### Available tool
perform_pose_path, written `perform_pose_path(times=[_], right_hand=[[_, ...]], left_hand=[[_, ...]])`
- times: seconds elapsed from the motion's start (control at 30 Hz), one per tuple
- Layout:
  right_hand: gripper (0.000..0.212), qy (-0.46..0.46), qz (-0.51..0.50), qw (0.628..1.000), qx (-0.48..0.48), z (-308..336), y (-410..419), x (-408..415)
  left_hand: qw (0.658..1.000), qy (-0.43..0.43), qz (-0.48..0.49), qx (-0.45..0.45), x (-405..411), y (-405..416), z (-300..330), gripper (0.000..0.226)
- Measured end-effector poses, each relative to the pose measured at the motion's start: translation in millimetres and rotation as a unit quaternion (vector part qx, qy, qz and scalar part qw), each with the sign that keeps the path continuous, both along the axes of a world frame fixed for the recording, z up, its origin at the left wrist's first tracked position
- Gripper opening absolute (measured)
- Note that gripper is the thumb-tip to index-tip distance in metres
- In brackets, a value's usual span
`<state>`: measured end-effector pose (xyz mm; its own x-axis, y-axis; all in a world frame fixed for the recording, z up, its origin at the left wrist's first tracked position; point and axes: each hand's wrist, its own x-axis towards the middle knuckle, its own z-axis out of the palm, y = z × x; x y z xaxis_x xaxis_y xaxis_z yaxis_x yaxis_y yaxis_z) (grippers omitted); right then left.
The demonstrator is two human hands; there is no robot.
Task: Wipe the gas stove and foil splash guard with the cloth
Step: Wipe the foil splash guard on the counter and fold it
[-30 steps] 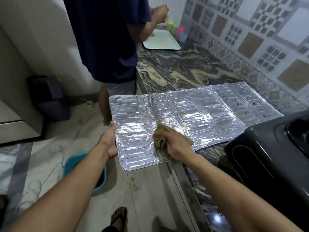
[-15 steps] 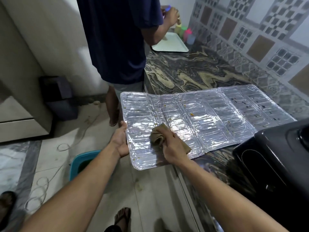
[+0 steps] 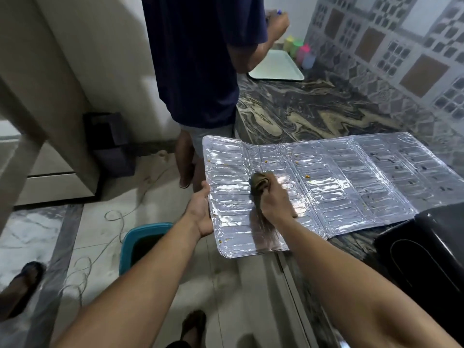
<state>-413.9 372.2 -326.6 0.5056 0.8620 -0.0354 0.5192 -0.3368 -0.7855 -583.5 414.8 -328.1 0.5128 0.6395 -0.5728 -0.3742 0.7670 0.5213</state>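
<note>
I can read no text, label, brand, number or sign anywhere in view. No lettering shows on any surface, from upper left to lower right of the frame.

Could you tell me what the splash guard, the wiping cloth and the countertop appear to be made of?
Splash guard: thin aluminium foil by its look, mirror-shiny, embossed with ribs, creased at its folds. Cloth, gripped by the right hand: soft woven fabric, dull brown, bunched into folds. Countertop: polished stone, likely marble or granite, with swirling dark and cream veins. The left hand steadies the guard's edge.
</note>
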Motion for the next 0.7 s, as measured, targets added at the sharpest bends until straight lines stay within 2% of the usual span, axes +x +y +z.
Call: perform_pose_path(times=[0.07, 0.17, 0.27, 0.33, 0.4, 0.5, 0.57, 0.7], right_hand=[[0.046, 0.045, 0.049, 0.997, 0.029, 7.9, -1.3, -18.0], [0.054, 0.011, 0.098, 0.992, 0.078, -1.5, -6.3, -39.6], [0.056, 0.024, 0.115, 0.987, 0.108, -7.2, -17.5, -47.0], [0.048, 0.040, 0.067, 0.991, 0.110, 1.4, -18.7, -42.5], [0.037, 0.042, -0.034, 0.993, 0.102, 8.2, -8.8, -32.1], [0.035, 0.047, -0.130, 0.986, 0.092, 13.9, 10.3, -13.9], [0.038, 0.067, -0.093, 0.991, 0.073, 14.6, 18.3, -12.2], [0.049, 0.133, 0.066, 0.987, 0.067, 8.5, 19.0, -34.8]], left_hand=[[1.000, -0.002, -0.001, 0.003, 3.1, 2.3, 0.8, 0.067], [1.000, -0.018, -0.002, 0.000, 5.5, 3.5, -0.7, 0.070], [1.000, -0.022, -0.008, -0.005, 3.4, 4.0, -3.9, 0.069], [1.000, -0.014, -0.011, 0.005, 2.9, 4.8, -4.9, 0.067], [1.000, -0.007, -0.009, 0.012, 3.6, 4.6, -3.7, 0.066], [1.000, -0.005, -0.003, 0.009, 3.2, 3.7, 0.4, 0.068], [1.000, -0.007, -0.004, 0.011, 2.7, 5.1, 1.1, 0.068], [1.000, -0.003, -0.015, 0.017, 7.1, 4.3, 6.6, 0.065]])
